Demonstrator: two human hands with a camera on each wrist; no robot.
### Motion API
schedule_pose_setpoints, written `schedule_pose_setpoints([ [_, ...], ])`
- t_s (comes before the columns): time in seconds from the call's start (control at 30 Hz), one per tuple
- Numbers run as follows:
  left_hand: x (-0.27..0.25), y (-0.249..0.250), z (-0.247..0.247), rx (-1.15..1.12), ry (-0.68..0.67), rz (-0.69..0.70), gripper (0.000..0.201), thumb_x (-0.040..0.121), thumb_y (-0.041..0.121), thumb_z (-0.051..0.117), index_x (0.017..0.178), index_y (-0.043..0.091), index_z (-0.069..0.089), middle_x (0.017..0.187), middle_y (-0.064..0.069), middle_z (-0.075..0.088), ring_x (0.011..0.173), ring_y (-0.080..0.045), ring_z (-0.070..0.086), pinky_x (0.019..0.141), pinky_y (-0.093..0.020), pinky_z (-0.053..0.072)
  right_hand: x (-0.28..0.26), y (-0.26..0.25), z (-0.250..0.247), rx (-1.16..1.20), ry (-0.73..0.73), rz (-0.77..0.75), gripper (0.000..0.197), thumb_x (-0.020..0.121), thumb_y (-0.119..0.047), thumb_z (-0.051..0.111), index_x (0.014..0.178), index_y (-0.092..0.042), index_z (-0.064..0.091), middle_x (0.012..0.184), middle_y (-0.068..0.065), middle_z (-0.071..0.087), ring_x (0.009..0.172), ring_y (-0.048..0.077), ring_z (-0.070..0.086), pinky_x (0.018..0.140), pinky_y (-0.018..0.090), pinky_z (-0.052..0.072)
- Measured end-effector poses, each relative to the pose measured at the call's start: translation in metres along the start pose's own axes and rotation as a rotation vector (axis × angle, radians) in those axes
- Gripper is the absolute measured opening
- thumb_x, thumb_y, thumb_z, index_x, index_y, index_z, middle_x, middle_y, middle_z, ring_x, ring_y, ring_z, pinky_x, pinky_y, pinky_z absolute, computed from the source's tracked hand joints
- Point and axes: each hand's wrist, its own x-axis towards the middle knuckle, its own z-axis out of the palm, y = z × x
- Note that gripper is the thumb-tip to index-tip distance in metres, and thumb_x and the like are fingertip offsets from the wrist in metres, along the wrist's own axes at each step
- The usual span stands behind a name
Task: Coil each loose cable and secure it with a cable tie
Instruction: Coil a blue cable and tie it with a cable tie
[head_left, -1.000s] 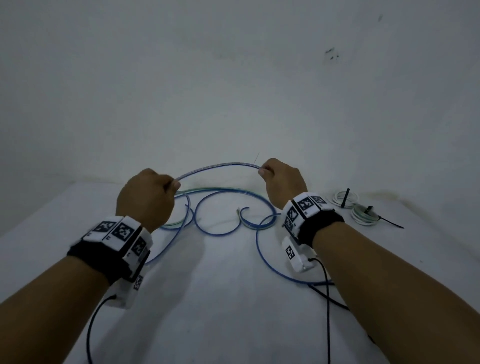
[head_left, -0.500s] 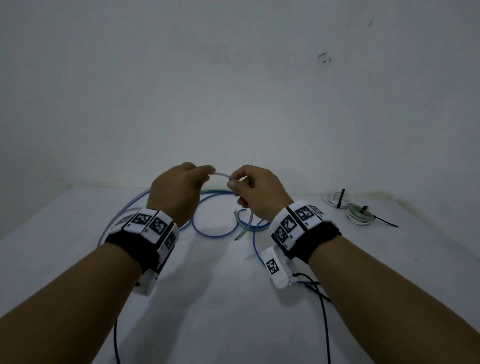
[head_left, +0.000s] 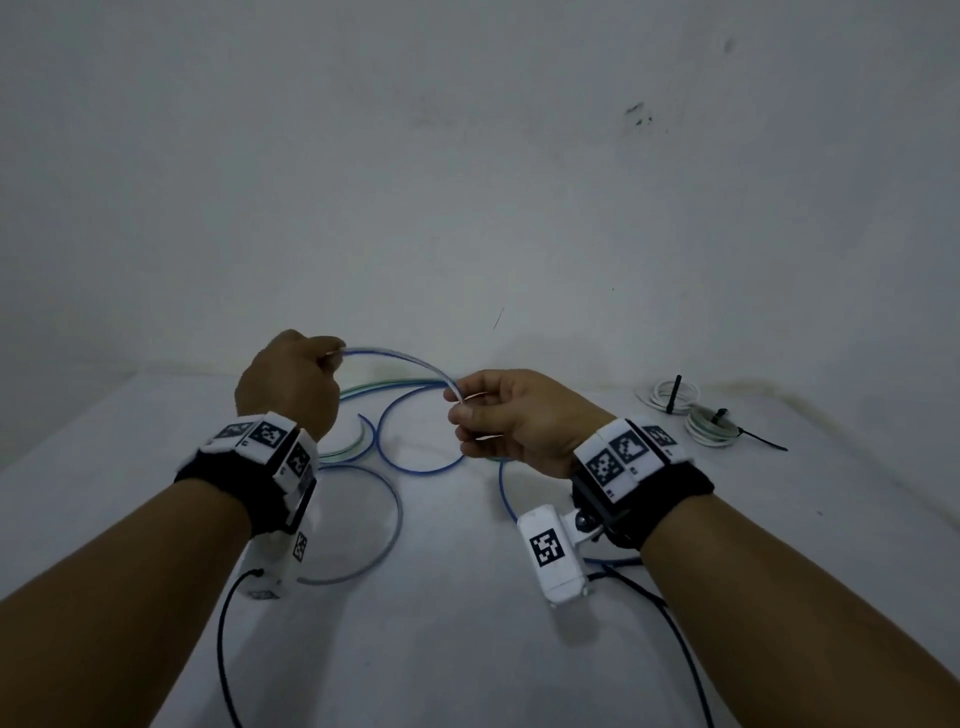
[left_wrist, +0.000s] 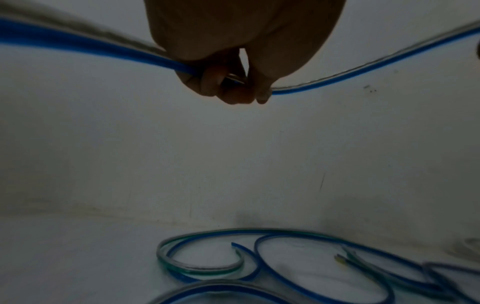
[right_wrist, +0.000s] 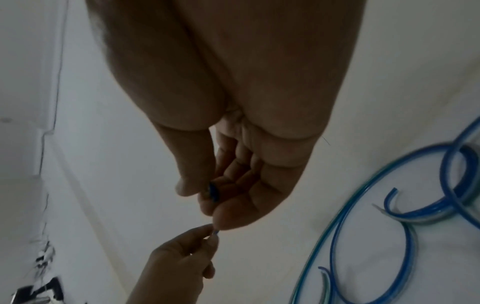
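My left hand is fisted round the blue cable, raised above the white table. My right hand pinches the same cable between thumb and forefinger, a short arc spanning the two hands. The cable's other loops lie on the table below, tangled with a green-edged cable. Two tied coils sit far right.

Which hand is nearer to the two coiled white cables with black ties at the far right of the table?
Right. The right hand is lifted mid-table, pinching the blue cable, with the coiled white cables off to its right. The left hand is farther left.
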Motion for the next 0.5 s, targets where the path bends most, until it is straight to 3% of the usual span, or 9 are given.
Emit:
schedule_pose_setpoints([
  [0.07, -0.006, 0.004, 0.0, 0.054, -0.047, 0.089, 0.02, 0.094, 0.026, 0.057, 0.109, 0.029, 0.07, 0.102, -0.004, 0.064, 0.094, -0.03, 0.061, 0.077, -0.035, 0.047, -0.001, 0.0, 0.002, 0.056, -0.018, -0.036, 0.014, 0.089, 0.003, 0.063, 0.097, -0.009, 0.061, 0.087, 0.009, 0.065, 0.073, 0.016, 0.064, 0.074, 0.029, 0.057],
  [0.17, -0.017, 0.013, -0.001, 0.211, -0.169, 0.339, 0.019, 0.092, 0.023, 0.059, 0.101, 0.03, 0.074, 0.094, -0.002, 0.063, 0.086, -0.029, 0.063, 0.066, -0.031, 0.045, 0.002, 0.002, 0.007, 0.132, 0.027, -0.14, 0.014, 0.088, 0.008, 0.062, 0.091, -0.006, 0.059, 0.086, 0.013, 0.066, 0.073, 0.017, 0.066, 0.072, 0.027, 0.059],
  [0.3, -0.035, 0.035, -0.002, 0.327, -0.388, 0.648, 0.023, 0.093, 0.031, 0.056, 0.111, 0.035, 0.07, 0.1, 0.004, 0.061, 0.092, -0.022, 0.063, 0.067, -0.028, 0.043, 0.01, 0.005, 0.013, 0.208, 0.171, -0.256, 0.014, 0.086, 0.011, 0.063, 0.089, -0.003, 0.06, 0.088, 0.012, 0.072, 0.077, 0.018, 0.069, 0.076, 0.029, 0.06],
  [0.4, -0.044, 0.047, -0.001, 0.275, -0.477, 0.811, 0.026, 0.093, 0.033, 0.058, 0.118, 0.036, 0.066, 0.105, 0.008, 0.063, 0.095, -0.018, 0.064, 0.072, -0.031, 0.05, 0.013, 0.011, 0.015, 0.18, 0.268, -0.296, 0.019, 0.084, 0.007, 0.067, 0.099, -0.005, 0.065, 0.097, 0.015, 0.073, 0.088, 0.022, 0.07, 0.084, 0.031, 0.059],
  [0.5, -0.047, 0.052, -0.005, 0.176, -0.476, 0.88, 0.025, 0.089, 0.027, 0.065, 0.112, 0.032, 0.07, 0.101, 0.007, 0.066, 0.088, -0.017, 0.066, 0.072, -0.035, 0.055, 0.014, 0.02, 0.012, -0.063, 0.337, -0.337, 0.032, 0.084, 0.003, 0.07, 0.114, -0.006, 0.068, 0.1, 0.008, 0.074, 0.097, 0.015, 0.07, 0.09, 0.026, 0.056],
])
